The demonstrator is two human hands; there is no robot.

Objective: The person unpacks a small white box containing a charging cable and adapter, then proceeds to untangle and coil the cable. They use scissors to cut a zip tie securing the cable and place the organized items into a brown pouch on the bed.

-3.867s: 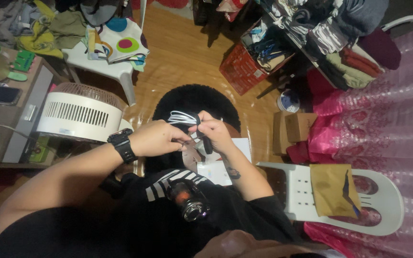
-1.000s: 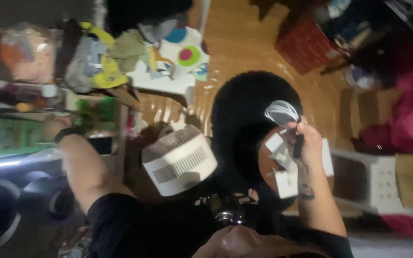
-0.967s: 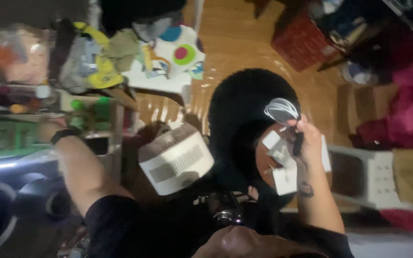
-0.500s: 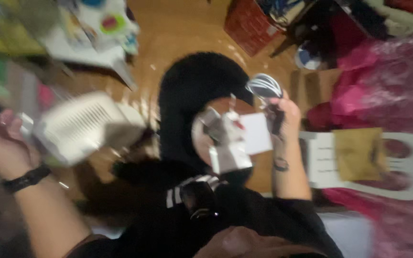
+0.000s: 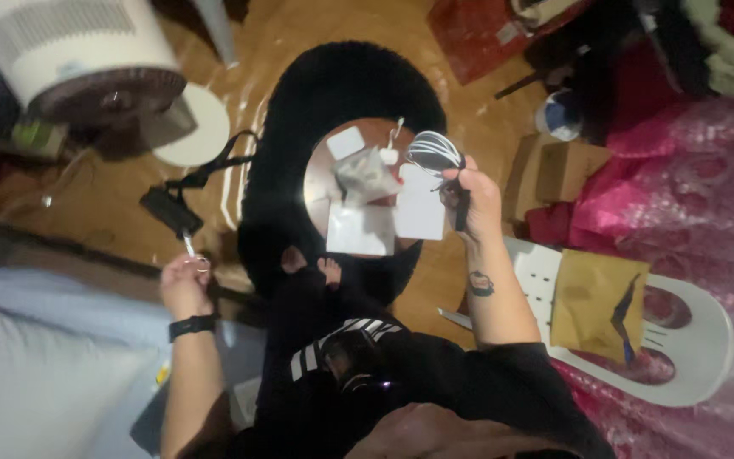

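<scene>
White cable, wound into a small flat coil (image 5: 433, 151), is pinched at one side of its loops in the right hand (image 5: 471, 191), raised over the far right rim of a round wooden stool top ringed by a black fluffy cover (image 5: 299, 102). The grip is narrow, thumb against fingers, and it also traps a dark strap or sleeve (image 5: 460, 208) that hangs below the knuckles. The coil looks light, limp and springy: its loops would likely fan apart if held at a single strand, so the best hold seems to be across the whole bundle where the turns cross. White cards and a crumpled clear packet (image 5: 365, 174) lie on the stool top, just beside the coil. The left hand (image 5: 184, 285) is low at the left, well apart, fingers closed on a small shiny tool, possibly scissors (image 5: 193, 252); blur leaves its kind unsure. A black strap with buckle (image 5: 182, 200) lies on the wooden floor near that hand, and a white fan (image 5: 74, 47) stands at the upper left. A white plastic chair (image 5: 681, 374) carries a brown envelope (image 5: 592, 306) at right.
</scene>
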